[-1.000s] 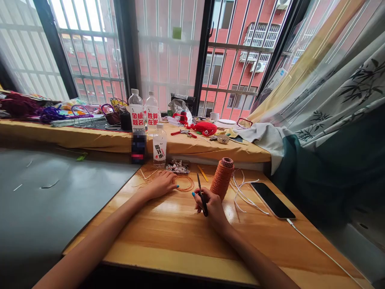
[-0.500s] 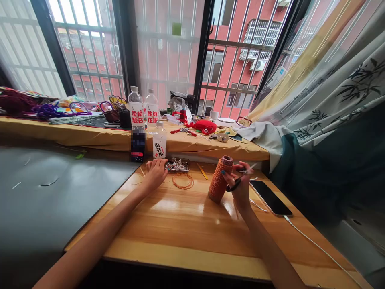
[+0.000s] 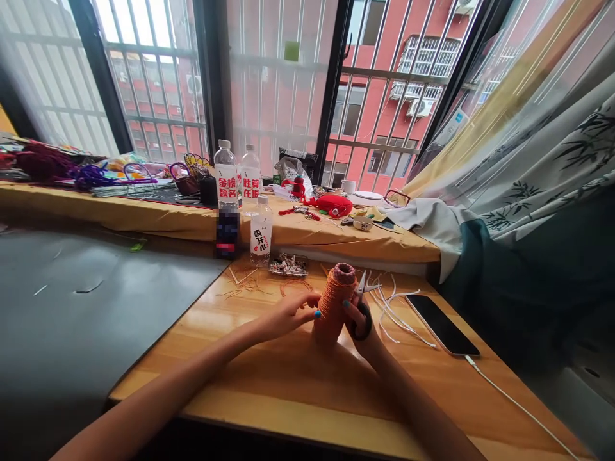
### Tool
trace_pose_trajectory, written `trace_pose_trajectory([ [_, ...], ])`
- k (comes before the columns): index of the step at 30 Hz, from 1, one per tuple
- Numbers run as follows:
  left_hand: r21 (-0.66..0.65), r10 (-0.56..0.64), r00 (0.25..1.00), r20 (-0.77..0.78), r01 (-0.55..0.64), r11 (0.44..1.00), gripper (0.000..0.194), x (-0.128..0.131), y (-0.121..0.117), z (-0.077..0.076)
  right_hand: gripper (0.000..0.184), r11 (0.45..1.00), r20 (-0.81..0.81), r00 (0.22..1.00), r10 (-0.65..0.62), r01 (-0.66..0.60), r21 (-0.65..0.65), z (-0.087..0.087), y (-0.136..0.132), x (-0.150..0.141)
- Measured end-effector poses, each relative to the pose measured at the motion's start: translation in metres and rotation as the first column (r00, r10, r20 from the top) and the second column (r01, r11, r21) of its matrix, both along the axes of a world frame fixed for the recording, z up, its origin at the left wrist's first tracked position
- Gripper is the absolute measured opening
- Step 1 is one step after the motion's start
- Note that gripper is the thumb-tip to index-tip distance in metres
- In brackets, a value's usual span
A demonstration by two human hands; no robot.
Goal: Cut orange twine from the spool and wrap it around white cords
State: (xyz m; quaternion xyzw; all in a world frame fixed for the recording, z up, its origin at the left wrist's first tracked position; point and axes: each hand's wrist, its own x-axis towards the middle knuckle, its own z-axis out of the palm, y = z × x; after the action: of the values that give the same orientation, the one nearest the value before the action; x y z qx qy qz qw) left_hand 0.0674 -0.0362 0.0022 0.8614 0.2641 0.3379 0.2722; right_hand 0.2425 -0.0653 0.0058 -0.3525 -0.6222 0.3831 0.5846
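Now bare tabletop point(image 3: 259, 378) is reaching the near edge point(image 3: 278, 413), left hand point(image 3: 291, 317) touching one thread cone point(image 3: 331, 307), grip unclear, right hand point(image 3: 361, 330) clamping one scissors pair point(image 3: 360, 291), three bottles point(image 3: 261, 240) standing behind.

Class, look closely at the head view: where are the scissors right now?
In the head view, the scissors are right of centre, in the person's right hand, just right of the orange thread spool, blades spread.

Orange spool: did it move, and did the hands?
The spool moved left and nearer the person. The left hand came right, its fingers now at the spool. The right hand still holds the scissors beside it. The phone and front bottle stayed put.
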Motion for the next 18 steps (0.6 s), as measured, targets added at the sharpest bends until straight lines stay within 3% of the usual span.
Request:
trace_pose_trajectory([
  [5, 0.078, 0.039, 0.999, 0.03, -0.041, 0.996, 0.023, -0.0011, -0.0048, -0.0004, 0.045, 0.984, -0.009, 0.994, 0.11, -0.11, -0.141, -0.0082, -0.0059, -0.0081],
  [11, 0.128, 0.064, 0.994, 0.093, -0.076, 0.989, 0.018, -0.0022, -0.0009, -0.0054, 0.039, 0.988, 0.029, 0.996, 0.085, -0.081, -0.13, -0.0056, -0.0069, -0.0099],
  [18, 0.045, 0.095, 0.985, 0.142, -0.103, 0.994, 0.016, 0.0004, -0.0019, -0.0053, 0.04, 0.986, 0.093, 0.989, 0.118, -0.105, -0.131, -0.0112, -0.0063, -0.0084],
])
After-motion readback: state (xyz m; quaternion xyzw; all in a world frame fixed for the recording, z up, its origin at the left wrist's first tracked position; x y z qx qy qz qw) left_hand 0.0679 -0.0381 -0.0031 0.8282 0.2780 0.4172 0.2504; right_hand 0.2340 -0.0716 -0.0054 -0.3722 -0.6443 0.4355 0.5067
